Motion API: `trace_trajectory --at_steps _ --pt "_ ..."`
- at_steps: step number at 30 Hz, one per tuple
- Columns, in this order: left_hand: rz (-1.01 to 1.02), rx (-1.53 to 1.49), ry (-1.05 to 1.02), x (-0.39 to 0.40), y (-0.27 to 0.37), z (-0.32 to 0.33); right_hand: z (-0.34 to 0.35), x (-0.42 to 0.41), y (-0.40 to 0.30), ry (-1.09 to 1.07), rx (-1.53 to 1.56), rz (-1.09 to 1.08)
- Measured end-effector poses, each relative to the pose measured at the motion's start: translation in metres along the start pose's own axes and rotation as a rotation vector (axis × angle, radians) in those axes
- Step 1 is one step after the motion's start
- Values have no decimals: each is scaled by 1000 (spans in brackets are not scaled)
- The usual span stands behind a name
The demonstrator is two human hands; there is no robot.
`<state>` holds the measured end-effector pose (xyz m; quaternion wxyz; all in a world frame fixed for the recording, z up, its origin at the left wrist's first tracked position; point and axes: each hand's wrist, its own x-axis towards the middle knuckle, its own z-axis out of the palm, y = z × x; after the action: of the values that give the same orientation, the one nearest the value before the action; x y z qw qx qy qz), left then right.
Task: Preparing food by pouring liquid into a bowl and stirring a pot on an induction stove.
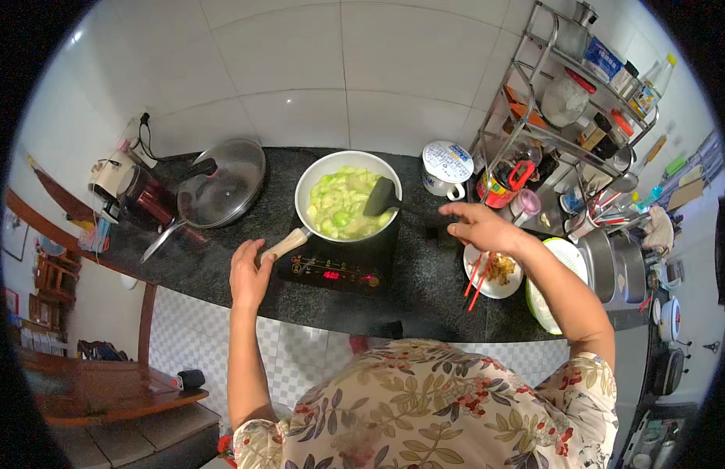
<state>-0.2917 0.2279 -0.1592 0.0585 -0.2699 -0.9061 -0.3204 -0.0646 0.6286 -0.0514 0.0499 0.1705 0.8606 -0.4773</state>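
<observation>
A white frying pan [302, 176] stands on a black induction cooktop [339, 275] with a lit red display. Pale green vegetable pieces [339, 199] lie in it with some liquid. My left hand [252, 272] is at the end of the pan's light wooden handle [286, 245], thumb beside it; whether it grips is hard to tell. My right hand [482, 225] is at the dark handle of a black spatula [381, 198], whose blade rests in the pan's right side. The fingers partly hide that handle, which blends into the dark counter.
Left on the black counter [210, 281] are a pan with a glass lid [224, 182] and a dark red jar [148, 196]. To the right stand a lidded mug [447, 167], a plate of food with red chopsticks [494, 287], a green-rimmed colander [550, 293], a metal rack [532, 64] and a sink [600, 264].
</observation>
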Motion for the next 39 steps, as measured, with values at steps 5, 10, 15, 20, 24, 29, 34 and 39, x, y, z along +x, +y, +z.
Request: trace_trajectory --at_steps 5,10,15,20,24,29,34,39 --pt "-74 -45 -220 15 -5 2 -30 19 -37 -127 -175 79" --pt "-64 108 -260 17 -7 0 -45 42 -82 -201 -459 122" --pt "-70 157 -295 11 6 2 -46 85 -38 -413 -790 -237" --pt "-103 87 -284 -13 7 14 3 65 -12 -269 -308 26" --pt "-149 66 -325 -14 34 14 32 60 19 -136 -29 25" --pt "-183 69 -321 -17 31 18 35 67 18 -75 -67 -173" --pt "-220 71 -330 -18 39 15 48 77 7 -71 -22 -221" --pt "-217 58 -334 -17 41 16 61 90 1 -29 -329 -348"
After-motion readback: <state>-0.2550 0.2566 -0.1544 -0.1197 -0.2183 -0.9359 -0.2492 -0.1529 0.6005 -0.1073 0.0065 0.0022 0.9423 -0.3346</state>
